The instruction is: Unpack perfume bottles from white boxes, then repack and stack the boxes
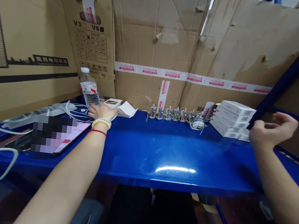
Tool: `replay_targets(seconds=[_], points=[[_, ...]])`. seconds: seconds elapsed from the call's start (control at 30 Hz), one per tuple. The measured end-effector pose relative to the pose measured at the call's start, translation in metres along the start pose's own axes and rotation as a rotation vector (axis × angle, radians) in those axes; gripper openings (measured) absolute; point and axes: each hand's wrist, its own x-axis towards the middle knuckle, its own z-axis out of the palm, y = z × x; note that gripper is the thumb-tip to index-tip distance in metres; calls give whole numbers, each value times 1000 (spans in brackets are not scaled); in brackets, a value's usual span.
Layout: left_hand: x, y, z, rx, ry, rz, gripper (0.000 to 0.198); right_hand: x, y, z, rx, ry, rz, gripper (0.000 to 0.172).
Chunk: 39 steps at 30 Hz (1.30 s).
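Observation:
My left hand [103,111] is at the left of the blue table [145,147], its fingers apart, beside the base of an upright water bottle [89,88] and the small white boxes [112,103]. Whether it touches them is hard to tell. My right hand [274,130] is raised at the right, near a stack of white boxes [232,118], with its fingers curled but apart and nothing seen in them. Several small glass bottles [176,114] stand in a row at the back, with a rounder clear one [198,122] at their right end.
A phone or tablet [72,137] lies at the left, partly blurred out. White cables [12,152] and a power strip [40,114] are around it. Cardboard panels [156,48] stand behind the table, and a blue metal frame [292,67] rises at the right.

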Motion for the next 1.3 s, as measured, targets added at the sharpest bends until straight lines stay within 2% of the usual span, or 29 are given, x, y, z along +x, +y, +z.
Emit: replay_targets(seconds=[0.1, 0.23, 0.3, 0.37, 0.47, 0.53, 0.57, 0.63, 0.7, 0.77, 0.87, 0.97, 1.07, 1.13, 1.3], points=[[9, -8, 3, -46, -63, -14, 69, -15, -63, 7, 252, -83, -120, 40], [15, -15, 5, -113, -10, 15, 61, -42, -148, 21, 525, -177, -243, 34], [14, -14, 3, -90, 38, 26, 59, -60, -176, 29, 568, -291, -259, 31], [10, -9, -1, -82, 89, 55, 57, -82, -191, 37, 626, -388, -273, 30], [-1, 8, -5, -193, 142, 181, 63, -116, -194, 46, 714, -556, -274, 25], [-15, 25, -6, -300, 132, 289, 77, -135, -190, 50, 765, -789, -235, 21], [-25, 34, -5, -338, 128, 340, 84, -143, -187, 51, 788, -929, -173, 22], [-50, 52, -2, -385, 48, 491, 90, -152, -184, 52, 845, -1196, 44, 33], [-78, 66, 3, -418, -59, 641, 94, -156, -185, 51, 949, -1353, 320, 46], [-103, 74, 9, -442, -162, 756, 96, -156, -188, 49, 1088, -1377, 533, 52], [-127, 77, 15, -482, -299, 865, 100, -152, -193, 47, 1230, -1287, 700, 53], [-130, 74, 16, -550, -452, 860, 105, -147, -193, 45, 1244, -1249, 786, 50], [-122, 68, 15, -656, -698, 879, 94, -140, -189, 45, 1194, -1261, 790, 49], [-117, 65, 16, -745, -826, 833, 85, -136, -187, 43, 1159, -1255, 755, 49], [-112, 68, 20, -1024, -1055, 527, 72, -133, -184, 45, 1222, -1225, 637, 55]])
